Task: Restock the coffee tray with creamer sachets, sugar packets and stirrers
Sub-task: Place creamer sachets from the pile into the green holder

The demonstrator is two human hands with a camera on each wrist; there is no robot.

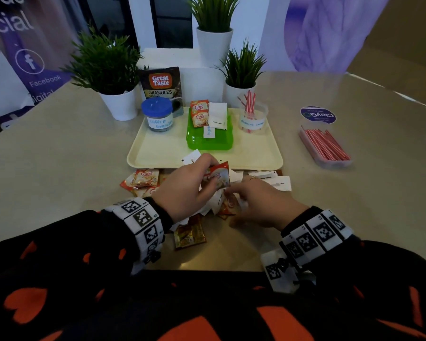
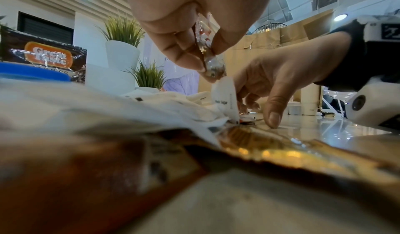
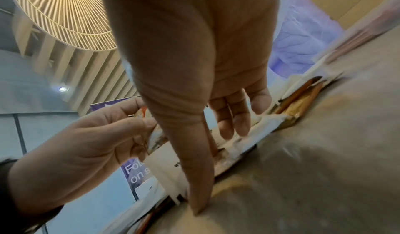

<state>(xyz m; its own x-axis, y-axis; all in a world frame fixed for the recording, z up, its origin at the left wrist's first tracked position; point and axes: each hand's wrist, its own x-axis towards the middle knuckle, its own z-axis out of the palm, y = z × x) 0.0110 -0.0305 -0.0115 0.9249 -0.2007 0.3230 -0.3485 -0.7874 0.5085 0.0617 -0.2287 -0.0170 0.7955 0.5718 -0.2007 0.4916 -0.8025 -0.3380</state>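
My left hand (image 1: 210, 174) hovers just in front of the cream tray (image 1: 158, 153) and pinches a red-and-white creamer sachet (image 1: 219, 177) between thumb and fingers; the left wrist view shows the sachet (image 2: 213, 65) hanging from that pinch. Beside it, my right hand (image 1: 231, 193) reaches down into the loose pile, with straight fingers (image 3: 240, 126) on white sugar packets (image 3: 266, 119) and the thumb on the table. On the tray a green box (image 1: 207, 141) holds creamer sachets (image 1: 199, 114) and sugar packets (image 1: 218, 115). A clear cup (image 1: 252, 116) holds red-striped stirrers.
More creamer sachets (image 1: 140, 180) lie left of my hands, sugar packets (image 1: 271, 179) to the right, a gold sachet (image 1: 190, 233) nearer me. A box of stirrers (image 1: 325, 148) sits at the right. A blue-lidded coffee jar (image 1: 158, 114), a coffee pouch (image 1: 161, 82) and potted plants (image 1: 108, 70) stand behind.
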